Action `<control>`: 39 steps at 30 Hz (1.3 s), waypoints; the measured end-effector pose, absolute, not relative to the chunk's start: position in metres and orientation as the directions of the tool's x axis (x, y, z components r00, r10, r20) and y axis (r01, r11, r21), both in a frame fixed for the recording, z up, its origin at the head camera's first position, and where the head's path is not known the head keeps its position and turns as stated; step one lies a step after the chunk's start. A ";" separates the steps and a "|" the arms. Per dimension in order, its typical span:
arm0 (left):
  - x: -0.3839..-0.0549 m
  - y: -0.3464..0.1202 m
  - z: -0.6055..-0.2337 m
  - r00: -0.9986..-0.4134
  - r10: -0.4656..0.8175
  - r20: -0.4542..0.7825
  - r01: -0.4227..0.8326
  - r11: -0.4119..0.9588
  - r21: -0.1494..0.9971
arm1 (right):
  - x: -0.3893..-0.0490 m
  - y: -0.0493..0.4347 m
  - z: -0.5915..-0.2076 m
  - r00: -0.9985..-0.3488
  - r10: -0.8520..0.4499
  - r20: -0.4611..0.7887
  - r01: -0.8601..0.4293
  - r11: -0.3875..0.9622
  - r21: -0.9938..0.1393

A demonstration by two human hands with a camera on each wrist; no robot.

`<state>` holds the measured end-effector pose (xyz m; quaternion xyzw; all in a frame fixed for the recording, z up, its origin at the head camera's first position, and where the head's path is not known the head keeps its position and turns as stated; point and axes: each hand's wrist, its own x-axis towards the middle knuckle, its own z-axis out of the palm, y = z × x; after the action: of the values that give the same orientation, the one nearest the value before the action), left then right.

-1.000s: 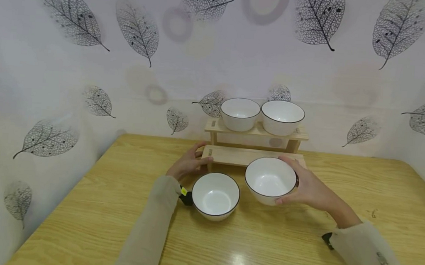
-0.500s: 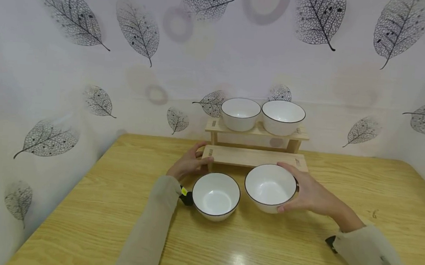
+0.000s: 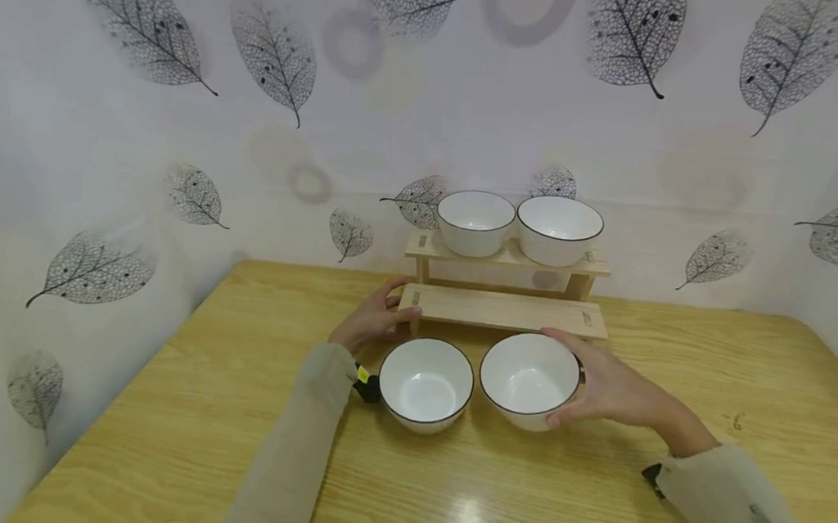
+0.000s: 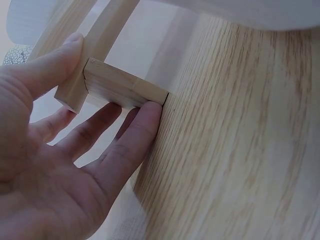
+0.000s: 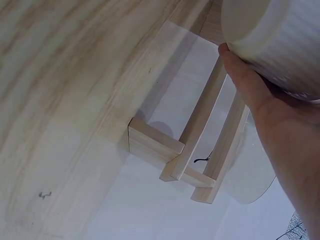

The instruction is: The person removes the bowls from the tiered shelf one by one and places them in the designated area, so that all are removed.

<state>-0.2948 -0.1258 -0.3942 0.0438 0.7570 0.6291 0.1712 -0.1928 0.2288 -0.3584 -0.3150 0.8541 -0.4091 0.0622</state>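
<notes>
With my right hand (image 3: 597, 382) half-curled round a dark-rimmed bowl (image 3: 528, 377), left hand (image 3: 372, 321) gripping the two-tier wooden rack (image 3: 496, 309), my drifting leftward could knock the neighbouring bowl (image 3: 427, 381).

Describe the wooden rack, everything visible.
The rack looks like pale wood: two flat, stepped shelves on short supports, dark marks near the shelf ends. It stands upright near the back edge of the table. Two white, dark-rimmed bowls sit on the upper shelf; the left hand holds the lower shelf's left end.
</notes>
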 end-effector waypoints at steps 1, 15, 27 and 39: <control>-0.295 -0.126 -0.394 -0.938 0.281 -0.205 -0.150 0.206 0.967 | -0.193 0.229 -0.358 -0.790 -0.594 0.148 -0.485 0.460 -0.744; -0.296 -0.124 -0.393 -0.936 0.279 -0.212 -0.153 0.220 0.963 | -0.192 0.232 -0.364 -0.738 -0.672 0.062 -0.420 0.386 -0.821; -0.297 -0.126 -0.396 -0.936 0.281 -0.211 -0.152 0.218 0.964 | -0.191 0.235 -0.370 -0.617 -0.787 0.006 -0.377 0.288 -0.880; -0.295 -0.126 -0.395 -0.938 0.277 -0.209 -0.152 0.211 0.966 | -0.193 0.238 -0.364 -0.634 -0.772 -0.039 -0.350 0.332 -0.876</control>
<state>-0.2951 -0.1260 -0.3954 0.0410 0.7590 0.6268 0.1713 -0.1929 0.2383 -0.3637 -0.3589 0.7821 -0.4531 0.2330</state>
